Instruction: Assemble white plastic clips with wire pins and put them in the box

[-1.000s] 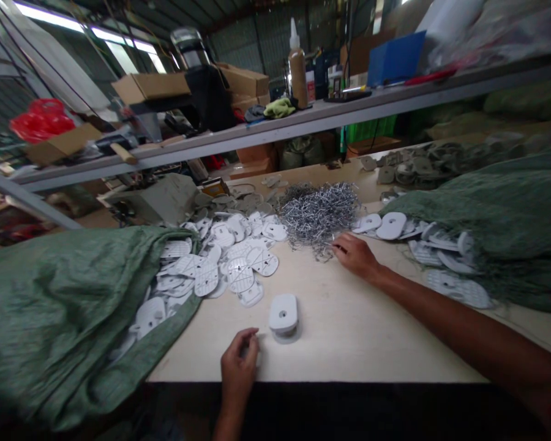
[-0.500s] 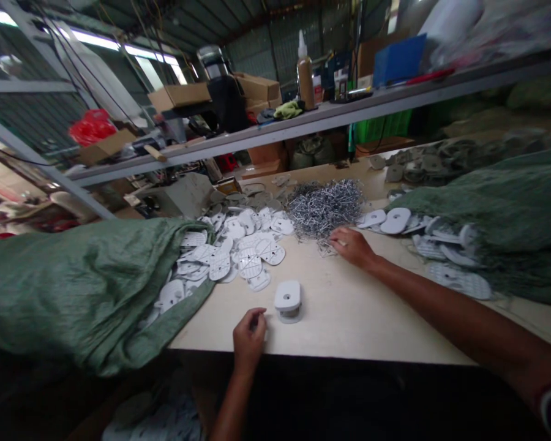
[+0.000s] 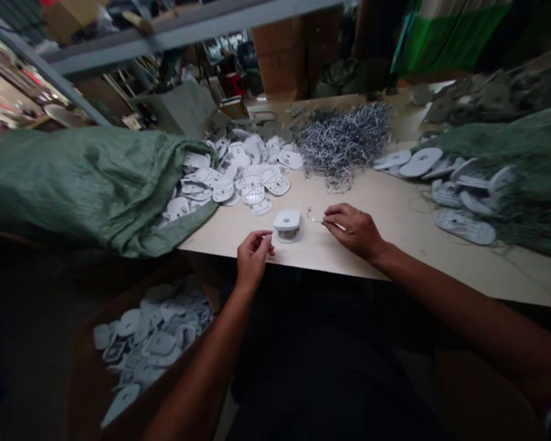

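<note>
A bent metal wire piece (image 3: 316, 218) is pinched between the thumb and forefinger of my right hand (image 3: 354, 229), its hooked end pointing left. Just left of that wire, a small white plastic assembly (image 3: 288, 221) stands on the tabletop: a rounded plate with a central hole over another white base. My left hand (image 3: 253, 254) is at the assembly's left side by the table's front edge, fingers loosely bent and apart, with nothing visible in them. Behind my right hand lies a tangled heap of similar metal wires (image 3: 344, 138).
Loose white plastic plates (image 3: 252, 184) spill from a green woven sack (image 3: 105, 184) on the left. More white pieces (image 3: 463, 226) lie beside another green sack (image 3: 532, 159) at right. Below the table, a box holds many white parts (image 3: 156, 340). A metal shelf edge (image 3: 202, 30) crosses above.
My right hand has come away from the wire heap toward the white assembly, carrying one bent wire. The view has tilted downward, showing the box of parts below. My left hand stays beside the assembly.
</note>
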`<state>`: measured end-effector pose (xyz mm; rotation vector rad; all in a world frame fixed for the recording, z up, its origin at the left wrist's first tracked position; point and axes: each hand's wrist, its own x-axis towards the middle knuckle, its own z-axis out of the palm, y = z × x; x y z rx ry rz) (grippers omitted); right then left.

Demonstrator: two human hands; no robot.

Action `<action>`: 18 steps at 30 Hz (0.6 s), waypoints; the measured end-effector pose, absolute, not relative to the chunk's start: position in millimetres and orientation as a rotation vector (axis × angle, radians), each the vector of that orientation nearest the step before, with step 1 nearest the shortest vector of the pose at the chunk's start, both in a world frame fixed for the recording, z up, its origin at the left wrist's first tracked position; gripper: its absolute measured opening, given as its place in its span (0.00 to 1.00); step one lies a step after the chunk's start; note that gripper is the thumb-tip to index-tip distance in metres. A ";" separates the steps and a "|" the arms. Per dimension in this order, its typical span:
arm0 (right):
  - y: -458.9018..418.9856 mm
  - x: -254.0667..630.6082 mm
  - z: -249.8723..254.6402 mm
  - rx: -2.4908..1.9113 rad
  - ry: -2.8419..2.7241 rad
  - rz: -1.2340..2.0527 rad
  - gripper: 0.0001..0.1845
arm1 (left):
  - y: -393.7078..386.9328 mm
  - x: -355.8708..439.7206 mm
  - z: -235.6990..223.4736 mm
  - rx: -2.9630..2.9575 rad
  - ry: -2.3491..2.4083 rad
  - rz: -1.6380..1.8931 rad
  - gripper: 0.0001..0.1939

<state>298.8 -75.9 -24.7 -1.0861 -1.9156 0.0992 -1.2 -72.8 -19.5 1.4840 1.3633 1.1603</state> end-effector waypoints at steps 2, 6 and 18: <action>-95.4 288.3 -26.1 -1.058 -1.993 0.121 0.12 | -90.7 15.2 -14.9 1.425 1.218 1.061 0.24; -120.9 271.2 -30.3 -0.994 -2.087 0.097 0.14 | -109.7 35.8 -11.2 1.299 1.036 0.984 0.24; -137.5 233.1 -27.7 -0.834 -1.988 0.261 0.12 | -114.7 9.8 -21.9 1.142 1.097 1.004 0.22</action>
